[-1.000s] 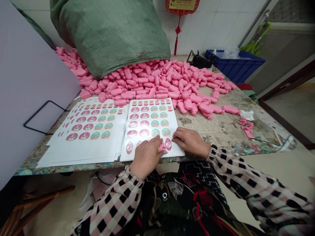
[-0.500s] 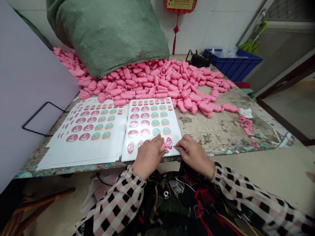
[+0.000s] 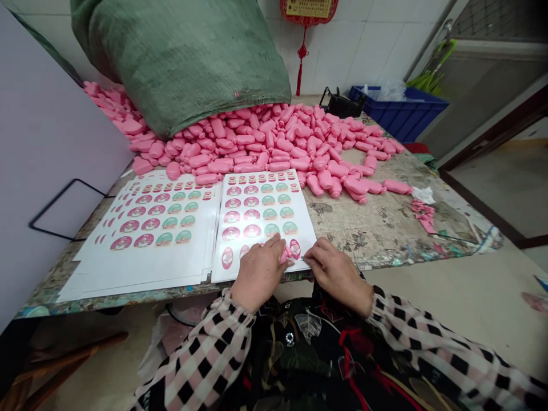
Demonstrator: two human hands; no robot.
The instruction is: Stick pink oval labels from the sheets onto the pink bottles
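Note:
A sheet of stickers (image 3: 299, 214), with pink and green labels in rows, lies at the table's front edge. Resting on its lower part, my left hand (image 3: 262, 264) is closed around a small pink plastic bottle (image 3: 286, 254), of which only the knobbed end shows. Close to its right is an oval pink sticker (image 3: 295, 249). My right hand (image 3: 333, 267) is at the sheet's lower right corner, thumb and fingers pinched on a thin, dark-tipped tool (image 3: 303, 259). Most of that tool is hidden, and its exact kind is unclear.
A heap of pink bottles (image 3: 274, 142) spills from a green sack (image 3: 184, 63) across the back. Overlapping sticker sheets (image 3: 171, 262) lie at left beside a pale panel (image 3: 51, 142). A blue crate (image 3: 398, 111) stands at back right; pink scraps (image 3: 423, 214) lie at right.
The view has shifted slightly. Both hands stay almost in place; the right fingertips and the thin tool still sit beside the oval sticker, with only a tiny movement.

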